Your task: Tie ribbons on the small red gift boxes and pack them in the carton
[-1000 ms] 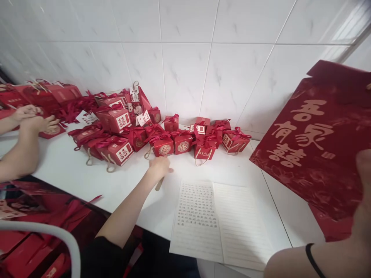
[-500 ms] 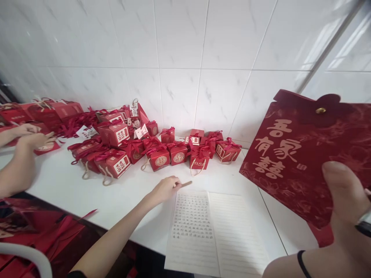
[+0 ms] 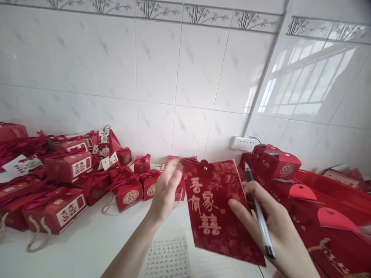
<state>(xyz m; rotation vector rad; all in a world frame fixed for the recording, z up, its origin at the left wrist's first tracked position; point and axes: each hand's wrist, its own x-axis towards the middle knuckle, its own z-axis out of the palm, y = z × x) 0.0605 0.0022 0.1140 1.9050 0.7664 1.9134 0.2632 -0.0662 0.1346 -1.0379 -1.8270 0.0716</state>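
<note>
A dark red envelope (image 3: 216,210) with gold characters and a flower-shaped flap with a gold stud is held up in front of me. My left hand (image 3: 165,189) pinches it at its upper left corner. My right hand (image 3: 269,222) grips its right side, thumb lying across the front. Between the fingers of that same hand rests a pen (image 3: 262,224), its black cap end pointing down and its tip up. Below, partly covered by the envelope, an open notebook (image 3: 168,258) with handwritten lines lies on the white table (image 3: 95,251).
Several red gift boxes (image 3: 69,168) with ribbons and rope handles crowd the table at left. More dark red boxes (image 3: 307,216) are stacked at right beside a red tray (image 3: 327,193). A white power strip (image 3: 245,143) sits by the tiled wall (image 3: 156,69).
The view has turned right and up. My left hand has left the small brown stick by the notebook and now holds the envelope, which has moved in front of me. The pen now shows.
</note>
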